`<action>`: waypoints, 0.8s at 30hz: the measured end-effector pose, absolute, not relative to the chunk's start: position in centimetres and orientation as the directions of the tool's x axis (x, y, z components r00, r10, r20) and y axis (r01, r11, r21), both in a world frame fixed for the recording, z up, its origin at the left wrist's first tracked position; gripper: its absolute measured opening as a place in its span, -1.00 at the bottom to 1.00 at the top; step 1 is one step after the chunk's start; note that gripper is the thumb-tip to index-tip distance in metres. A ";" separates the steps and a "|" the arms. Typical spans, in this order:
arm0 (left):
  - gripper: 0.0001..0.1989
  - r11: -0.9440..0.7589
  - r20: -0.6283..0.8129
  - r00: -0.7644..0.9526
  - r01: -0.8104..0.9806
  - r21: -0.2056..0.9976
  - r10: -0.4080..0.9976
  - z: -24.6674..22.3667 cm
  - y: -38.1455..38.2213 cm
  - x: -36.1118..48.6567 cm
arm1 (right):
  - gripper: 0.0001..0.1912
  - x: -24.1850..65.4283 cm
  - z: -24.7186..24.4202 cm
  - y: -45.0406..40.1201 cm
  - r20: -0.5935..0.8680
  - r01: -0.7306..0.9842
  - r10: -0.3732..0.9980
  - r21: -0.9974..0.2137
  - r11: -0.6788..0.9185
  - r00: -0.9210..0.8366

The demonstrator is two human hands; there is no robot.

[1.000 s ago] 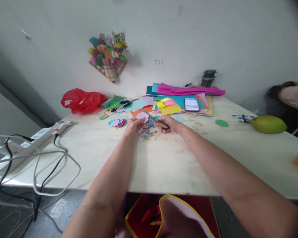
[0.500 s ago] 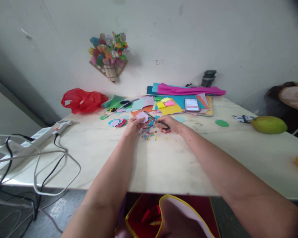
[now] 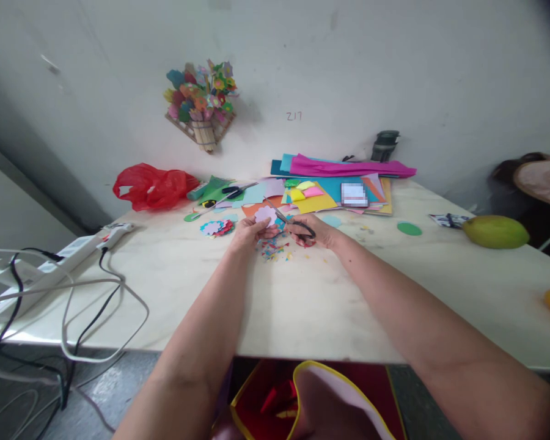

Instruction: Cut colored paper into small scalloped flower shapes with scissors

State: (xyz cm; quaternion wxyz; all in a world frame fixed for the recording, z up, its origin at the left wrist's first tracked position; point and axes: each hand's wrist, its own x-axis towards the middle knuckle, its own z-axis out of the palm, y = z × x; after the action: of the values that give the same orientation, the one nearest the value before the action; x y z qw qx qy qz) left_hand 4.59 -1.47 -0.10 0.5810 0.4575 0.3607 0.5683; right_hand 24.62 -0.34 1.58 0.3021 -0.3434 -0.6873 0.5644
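Between thumb and fingers, my left hand (image 3: pixel 253 233) pinches a pale lilac paper flower (image 3: pixel 266 216) with a scalloped edge. My right hand (image 3: pixel 312 227) is wrapped round the dark handles of a pair of scissors (image 3: pixel 280 215). The blades point up and left, close beside the flower's right edge; whether they touch it I cannot tell. Small coloured paper scraps (image 3: pixel 274 249) lie on the table under both hands. Left of my left hand rests a small pile of scalloped paper flowers (image 3: pixel 217 228) in light blue, pink and red.
Coloured sheets (image 3: pixel 318 198) and a magenta roll (image 3: pixel 352 166) lie at the back, near a second pair of scissors (image 3: pixel 233 190) and a red plastic bag (image 3: pixel 153 186). A power strip (image 3: pixel 68 256) with loose cables is at left. A green mango (image 3: pixel 495 232) lies at right.
The lilac flower has shifted slightly right and turned in my left hand, whose fingers now show more beneath it. The scissor blades have swung slightly up and left.
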 end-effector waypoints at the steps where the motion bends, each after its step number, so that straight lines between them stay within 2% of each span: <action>1: -0.75 -0.067 0.104 0.099 -0.325 0.943 0.990 -0.1 -1.4 4.6 | -0.67 24.6 1.5 -0.3 0.024 0.133 0.813 -0.983 0.125 -0.582; 18: -0.67 -0.091 0.120 0.074 -0.321 0.943 0.990 -0.2 -1.4 4.8 | -0.70 24.2 1.6 -0.5 0.043 0.135 0.832 -0.981 0.140 -0.553; 24: -0.74 -0.132 0.141 -0.004 -0.375 0.918 0.990 -0.4 -1.3 5.2 | -0.70 23.8 1.4 -0.6 0.047 0.124 0.833 -0.983 0.137 -0.551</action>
State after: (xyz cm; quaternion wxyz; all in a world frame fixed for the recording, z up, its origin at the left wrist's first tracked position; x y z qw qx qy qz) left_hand 5.23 -1.30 -0.37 0.5559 0.4349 0.3537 0.6138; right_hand 23.79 -0.61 1.37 0.3193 -0.3503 -0.6831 0.5556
